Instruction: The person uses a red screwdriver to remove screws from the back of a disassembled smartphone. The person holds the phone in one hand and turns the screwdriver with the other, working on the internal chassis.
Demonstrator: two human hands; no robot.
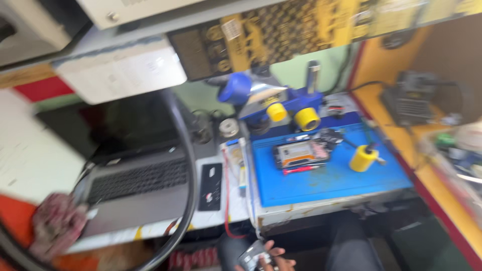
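Hand (271, 258) holds small dark device (253, 259) below blue mat (326, 183).

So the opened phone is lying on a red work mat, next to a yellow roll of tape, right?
Not quite: the head view shows the opened phone lying on a blue work mat, not a red one. The yellow roll of tape does sit beside it.

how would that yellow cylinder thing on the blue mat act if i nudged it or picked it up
The yellow cylinder looks squat and stands on the flat blue mat, so a light nudge would probably slide it rather than tip it. Knocked onto its round side, it could well roll. A thin piece juts out near its top, which might snag. The blur hides its material and weight.
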